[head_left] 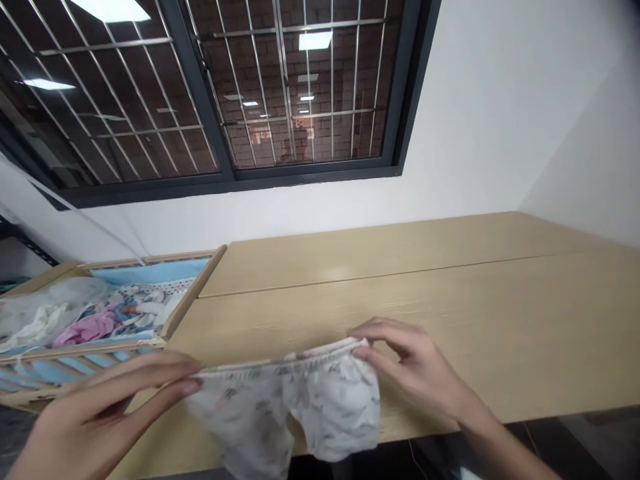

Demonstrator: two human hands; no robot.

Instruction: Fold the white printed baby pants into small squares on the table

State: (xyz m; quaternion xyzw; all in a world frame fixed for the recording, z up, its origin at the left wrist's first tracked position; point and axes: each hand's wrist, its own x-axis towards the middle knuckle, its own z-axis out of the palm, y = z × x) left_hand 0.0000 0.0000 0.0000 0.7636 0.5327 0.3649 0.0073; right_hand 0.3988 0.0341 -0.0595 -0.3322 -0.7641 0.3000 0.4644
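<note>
Two bare hands pinch opposite ends of an elastic waistband, the left hand (105, 413) and right hand (415, 363) closed on white printed cotton underpants (285, 407) held taut at lower centre, above a pale wood table (400, 300), right of a slatted wooden crib (150, 259) holding clothes (95, 320).

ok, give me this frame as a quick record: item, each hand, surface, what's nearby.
item: white printed shorts, elastic waistband pulled taut, legs hanging below
left hand: pinches the waistband's left end
right hand: pinches the waistband's right end
surface: light wood table, under the shorts
nearby: wooden slatted cot holding a heap of clothes, at the table's left end
background: dark-framed window with metal bars
</note>
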